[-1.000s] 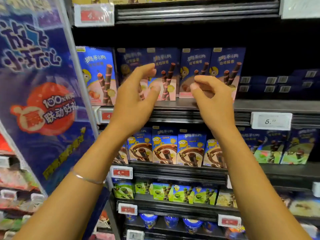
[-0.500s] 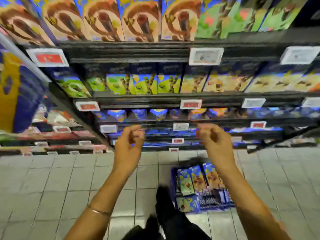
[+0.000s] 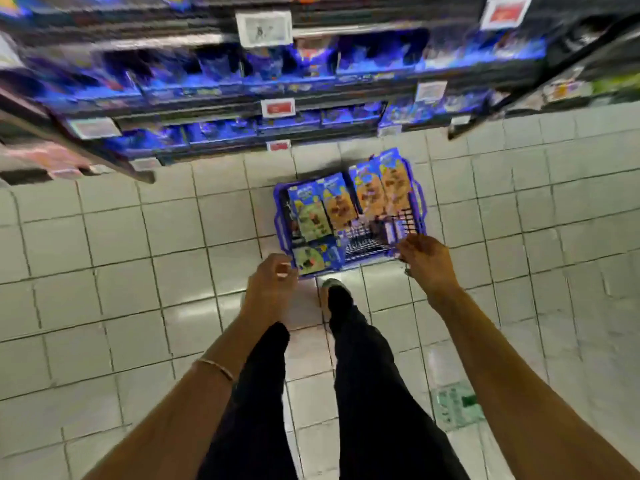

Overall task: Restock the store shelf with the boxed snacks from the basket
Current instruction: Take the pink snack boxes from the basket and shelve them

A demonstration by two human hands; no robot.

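Boxed snacks (image 3: 341, 206): lay face-up in the far and left part of the basket (image 3: 280, 225), probably so each could be lifted singly (the near-right mesh showed bare).
Basket: stood on the tiled floor (image 3: 138, 271) just before the shelf (image 3: 194, 116), within both arms' reach.
Left grip (image 3: 272, 285): empty, fingers loosely curled, above the near-left rim.
Right grip (image 3: 427, 261): likewise empty, above the near-right corner, apparently poised to pick a box.
Shelf: blurred, stock unclear.

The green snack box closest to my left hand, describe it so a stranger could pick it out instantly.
On the tiled floor below the shelves sits a blue basket. In its near-left corner, just beyond the left hand, lies the green box. It is the nearest box, with bare mesh to its right, while the other green box sits behind it.
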